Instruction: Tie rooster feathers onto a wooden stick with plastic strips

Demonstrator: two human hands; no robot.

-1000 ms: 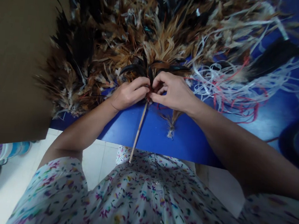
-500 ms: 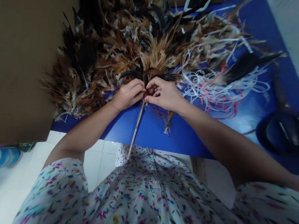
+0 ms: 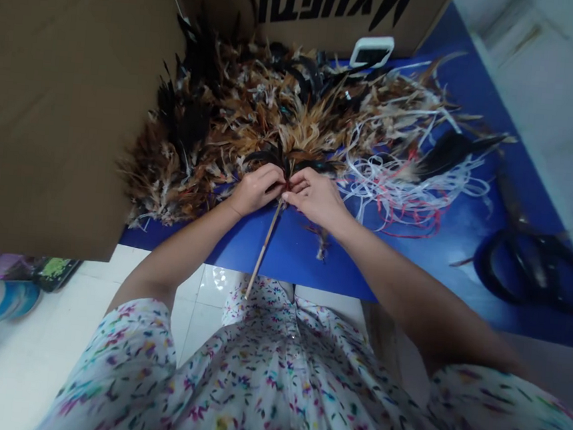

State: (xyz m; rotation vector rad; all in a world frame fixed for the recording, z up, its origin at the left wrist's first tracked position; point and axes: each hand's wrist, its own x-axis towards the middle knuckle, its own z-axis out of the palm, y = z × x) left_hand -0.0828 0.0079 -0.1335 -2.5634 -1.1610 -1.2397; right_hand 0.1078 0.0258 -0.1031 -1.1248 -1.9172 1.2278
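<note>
My left hand [image 3: 260,189] is closed, its fingertips pinched at the upper end of a thin wooden stick [image 3: 263,250]. The stick slants down past the table's front edge toward my lap. Dark feathers [image 3: 266,156] fan out just beyond my fingertips, around the stick's top. Pressed close from the other side, my right hand [image 3: 317,196] has thumb and fingers pinched together on a red string, of which only a bit shows between the hands. Fingertips hide the exact place where string, feathers and stick meet.
Brown and black feathers [image 3: 255,112] heap behind my hands on the blue table [image 3: 343,260]. Tangled white and red strings [image 3: 408,199] lie to the right, with black-handled scissors [image 3: 527,269] nearer. Cardboard [image 3: 50,107] stands left, a printed box [image 3: 307,26] and white-framed device [image 3: 371,52] behind.
The view has tilted up, bringing the box's lettering into sight. Both hands stay pinched together at the stick's top; less red string shows by the right thumb.
</note>
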